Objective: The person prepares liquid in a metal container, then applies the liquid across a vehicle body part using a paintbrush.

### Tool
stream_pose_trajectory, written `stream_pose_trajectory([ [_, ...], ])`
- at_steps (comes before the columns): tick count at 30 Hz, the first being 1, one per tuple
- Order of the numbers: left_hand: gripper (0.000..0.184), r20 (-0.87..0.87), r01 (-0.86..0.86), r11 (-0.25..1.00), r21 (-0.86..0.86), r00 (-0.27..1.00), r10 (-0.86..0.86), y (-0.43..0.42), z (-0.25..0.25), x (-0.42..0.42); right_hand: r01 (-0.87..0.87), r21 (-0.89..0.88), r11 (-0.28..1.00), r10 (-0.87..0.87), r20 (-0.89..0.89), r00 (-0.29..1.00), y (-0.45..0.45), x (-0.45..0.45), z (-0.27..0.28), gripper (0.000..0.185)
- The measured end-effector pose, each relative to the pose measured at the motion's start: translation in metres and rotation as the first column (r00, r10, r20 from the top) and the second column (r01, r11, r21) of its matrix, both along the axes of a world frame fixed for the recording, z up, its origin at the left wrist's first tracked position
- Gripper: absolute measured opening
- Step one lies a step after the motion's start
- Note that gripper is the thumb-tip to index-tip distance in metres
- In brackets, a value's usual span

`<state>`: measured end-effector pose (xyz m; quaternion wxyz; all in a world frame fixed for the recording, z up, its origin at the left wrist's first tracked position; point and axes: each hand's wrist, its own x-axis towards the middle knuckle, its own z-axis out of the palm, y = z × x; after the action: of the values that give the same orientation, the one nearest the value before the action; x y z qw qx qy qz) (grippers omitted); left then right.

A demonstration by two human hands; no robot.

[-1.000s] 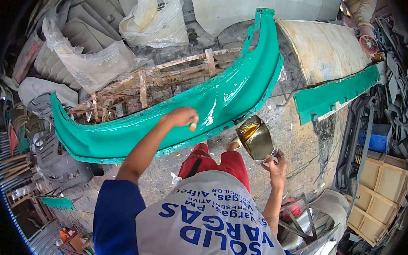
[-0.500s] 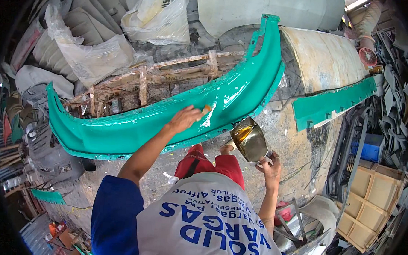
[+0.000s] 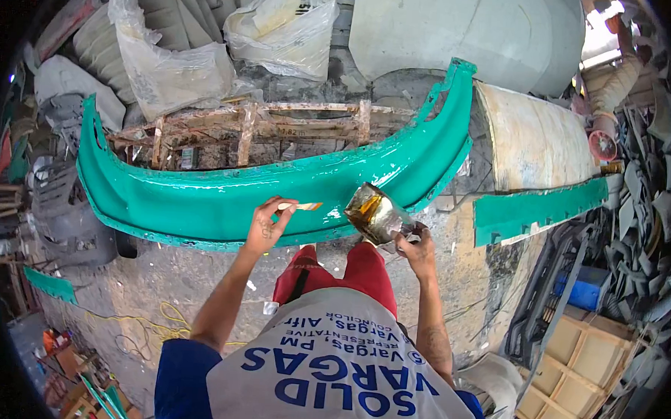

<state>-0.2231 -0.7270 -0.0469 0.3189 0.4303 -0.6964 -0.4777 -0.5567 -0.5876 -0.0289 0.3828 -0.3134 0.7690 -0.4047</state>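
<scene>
Left hand (image 3: 266, 225), fingers pinching a pale, flat wooden brush (image 3: 296, 206), over the long, curved, glossy green panel (image 3: 191, 206) along a brown frame (image 3: 246, 134); right hand (image 3: 418, 252), fingers gripping a shiny metal container (image 3: 384, 226), apparently tilted for easy dipping.

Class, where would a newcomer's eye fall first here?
First, the long, glossy green curved panel across the view. Next, the shiny, open metal container in the right hand, before the panel's right half. Then, left of it, the small pale-handled brush in the left hand.
</scene>
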Motion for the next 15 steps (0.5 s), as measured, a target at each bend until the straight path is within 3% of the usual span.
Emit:
stream_pose_trajectory([
  [1, 0.017, -0.072, -0.116, 0.993, -0.014, 0.991, 0.114, 0.004, 0.005, -0.012, -0.034, 0.025, 0.999, 0.033, 0.056, 0.998, -0.008, -0.001, 0.002, 0.059],
  [2, 0.017, -0.077, -0.139, 0.99, -0.01, 0.987, 0.138, 0.007, 0.007, -0.024, -0.096, 0.02, 0.995, 0.096, -0.009, 0.995, -0.013, -0.007, -0.008, 0.058],
  [5, 0.019, -0.138, -0.152, 0.988, -0.006, 0.979, 0.149, 0.018, 0.006, -0.063, -0.182, -0.064, 0.981, 0.185, 0.031, 0.982, -0.033, -0.014, -0.004, 0.062],
  [6, 0.02, -0.145, -0.121, 0.992, -0.021, 0.983, 0.116, 0.019, 0.002, -0.076, -0.237, -0.02, 0.971, 0.237, 0.012, 0.971, -0.039, -0.023, -0.011, 0.064],
  [9, 0.022, -0.149, -0.14, 0.983, -0.12, 0.981, 0.122, 0.018, -0.018, -0.108, -0.327, -0.092, 0.94, 0.332, 0.038, 0.943, -0.058, -0.035, -0.004, 0.067],
  [11, 0.023, 0.137, -0.005, 0.94, -0.34, 0.989, 0.055, 0.014, -0.017, -0.123, -0.398, -0.09, 0.913, 0.403, 0.042, 0.914, -0.073, -0.036, 0.018, 0.066],
  [13, 0.022, 0.157, -0.052, 0.905, -0.423, 0.979, 0.129, 0.018, -0.034, -0.138, -0.479, -0.176, 0.86, 0.469, -0.098, 0.878, -0.084, -0.043, 0.02, 0.066],
  [15, 0.018, 0.033, -0.084, 0.935, -0.344, 0.994, 0.102, 0.021, -0.05, -0.148, -0.529, -0.096, 0.843, 0.518, -0.117, 0.847, -0.092, -0.053, 0.02, 0.066],
])
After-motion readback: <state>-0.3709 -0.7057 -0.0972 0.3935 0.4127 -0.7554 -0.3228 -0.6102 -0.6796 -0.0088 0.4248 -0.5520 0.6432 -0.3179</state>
